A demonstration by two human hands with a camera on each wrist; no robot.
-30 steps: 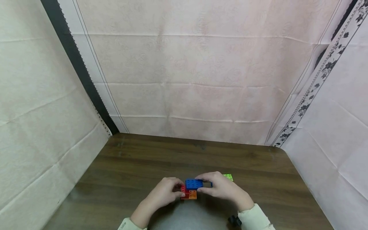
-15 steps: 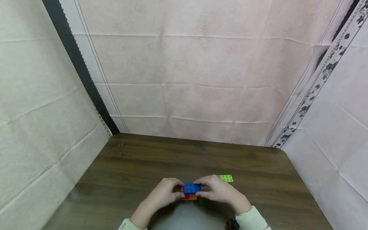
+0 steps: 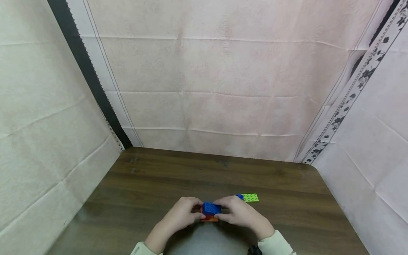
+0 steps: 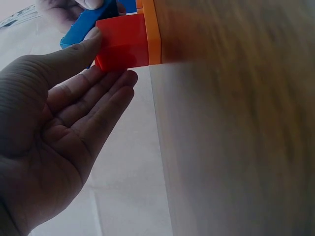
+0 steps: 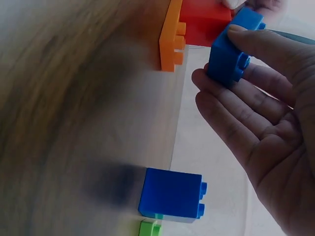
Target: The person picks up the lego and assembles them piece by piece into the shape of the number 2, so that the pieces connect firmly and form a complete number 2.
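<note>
My right hand pinches a blue toy brick between thumb and fingers. That brick tilts in the right wrist view, its left end over a red brick. Beneath the red brick lies a flat orange studded plate on the table. On the left side, my left hand holds the red brick, thumb on one face and fingers on the other. The blue brick hides most of the red brick's top in the head view.
A flat lime green brick lies on the wooden table beyond my right hand. Next to it stands a second blue brick. A black object shows by the right sleeve. Pale cloth hangs behind the table.
The blue brick in my right hand has moved left and slightly nearer, over the red brick, and has tilted. The second blue brick has come into sight. My left hand stays put.
</note>
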